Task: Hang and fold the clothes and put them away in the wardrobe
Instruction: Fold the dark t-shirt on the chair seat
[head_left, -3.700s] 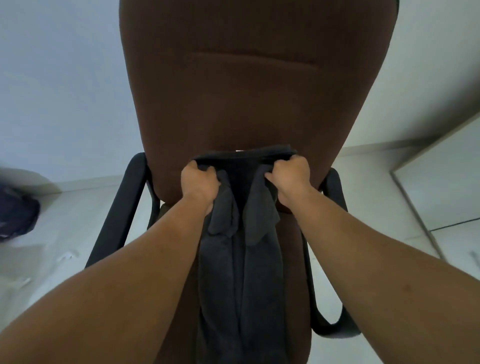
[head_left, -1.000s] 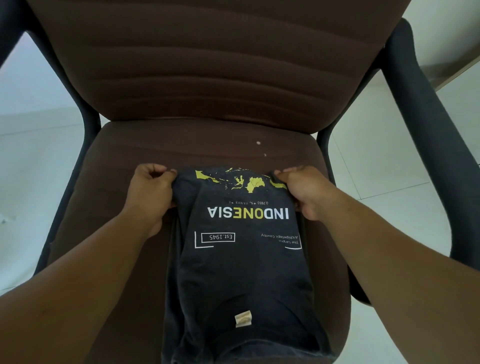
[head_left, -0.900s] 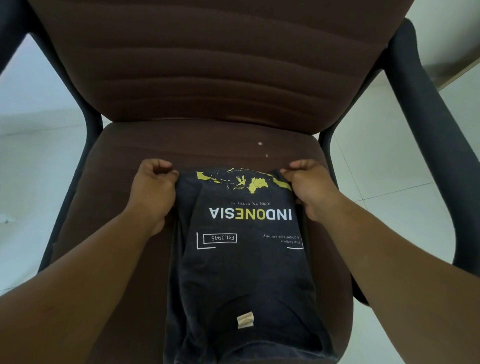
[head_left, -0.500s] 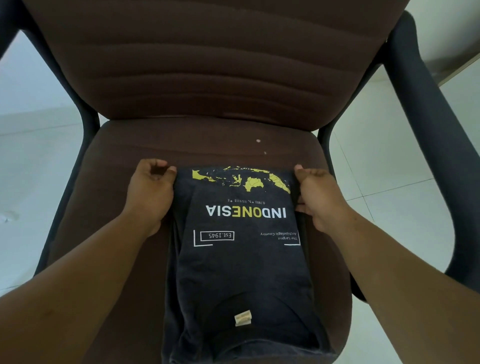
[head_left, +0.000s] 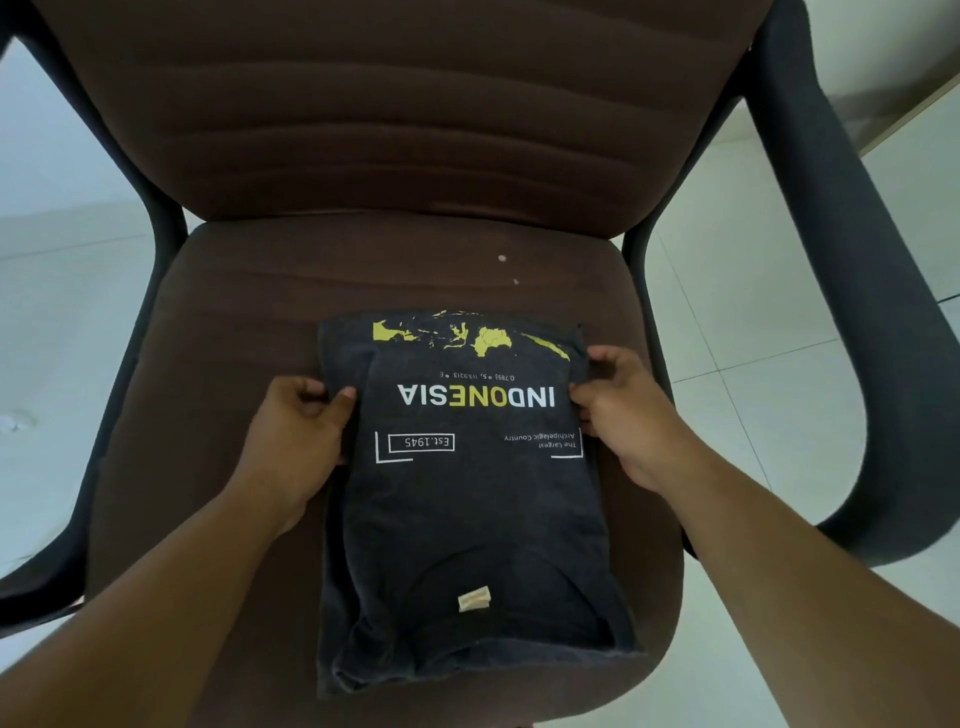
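Observation:
A dark grey T-shirt (head_left: 467, 519), folded into a narrow rectangle, lies flat on the brown seat of an office chair (head_left: 249, 322). Its print faces up and reads upside down: INDONESIA in white and yellow under a yellow map. A small beige neck label shows near the close end. My left hand (head_left: 298, 436) pinches the shirt's left edge beside the print, thumb on top. My right hand (head_left: 618, 415) pinches the right edge at the same height. The wardrobe is out of view.
The chair's brown ribbed backrest (head_left: 395, 104) rises behind the seat. Black armrests stand on both sides, the left one (head_left: 130, 322) and the right one (head_left: 852, 260). White floor tiles (head_left: 753, 364) surround the chair. A light wooden edge shows at the top right corner.
The shirt was hanging in front of the backrest in both hands, and now lies on the seat. In the last second both hands slid back from its far corners along the side edges.

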